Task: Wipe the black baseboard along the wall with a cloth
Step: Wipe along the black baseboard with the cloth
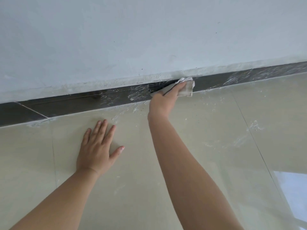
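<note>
A black baseboard (79,103) runs along the foot of a pale wall, slanting up toward the right, with white smears on several stretches. My right hand (166,98) presses a folded whitish cloth (187,87) against the baseboard near the middle of the view, its fingers wrapped over the cloth's near side. My left hand (98,148) lies flat on the floor tile in front of the baseboard, fingers spread and straight, holding nothing.
The pale plastered wall (149,39) fills the upper half. Glossy beige floor tiles (207,130) carry white dust and plaster specks near the baseboard. A bright reflection (292,188) shows on the floor at the lower right.
</note>
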{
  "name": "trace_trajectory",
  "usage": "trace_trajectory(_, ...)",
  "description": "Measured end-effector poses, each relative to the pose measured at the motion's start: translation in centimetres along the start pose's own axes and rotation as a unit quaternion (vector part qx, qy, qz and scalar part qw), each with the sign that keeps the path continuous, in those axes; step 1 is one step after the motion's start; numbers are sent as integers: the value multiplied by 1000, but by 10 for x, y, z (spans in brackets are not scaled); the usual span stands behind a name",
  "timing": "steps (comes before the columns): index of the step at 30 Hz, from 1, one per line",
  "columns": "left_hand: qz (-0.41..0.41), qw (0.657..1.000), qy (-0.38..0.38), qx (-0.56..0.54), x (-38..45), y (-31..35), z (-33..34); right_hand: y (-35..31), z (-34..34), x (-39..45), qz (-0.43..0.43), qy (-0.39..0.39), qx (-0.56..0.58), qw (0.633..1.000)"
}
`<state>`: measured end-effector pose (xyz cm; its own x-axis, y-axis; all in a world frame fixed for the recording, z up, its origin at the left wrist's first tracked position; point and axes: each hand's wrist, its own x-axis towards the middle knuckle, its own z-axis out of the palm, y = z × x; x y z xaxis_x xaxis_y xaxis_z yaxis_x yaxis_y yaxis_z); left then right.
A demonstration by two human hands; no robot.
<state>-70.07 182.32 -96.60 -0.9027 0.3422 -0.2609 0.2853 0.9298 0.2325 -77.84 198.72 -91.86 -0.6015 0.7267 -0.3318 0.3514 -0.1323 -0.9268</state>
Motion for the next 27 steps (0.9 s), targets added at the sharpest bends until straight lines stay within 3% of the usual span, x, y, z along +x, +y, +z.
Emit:
trace_trajectory(3, 1, 1000, 1, 4, -1, 1, -4, 0, -11, 16, -32, 23, -22, 999)
trace_trajectory(10, 2, 1000, -15, 1, -1, 0, -5, 5, -21, 29, 29, 72, 13, 997)
trace_trajectory(14, 5, 1000, -6, -10, -1, -2, -2, 12, -22, 22, 51, 47, 15, 997)
trace_trajectory(19, -6, 1000, 1, -5, -1, 0, -4, 12, -32, 6, 3, -13, 14, 1000)
trace_trajectory(23, -10, 1000, -14, 7, 0, 2, -6, -6, -34, 14, -55, 16, -20, 998)
trace_trajectory(27, -5, 1000, -6, 2, -1, 1, -3, -4, -30, 20, -53, 33, -66, 996)
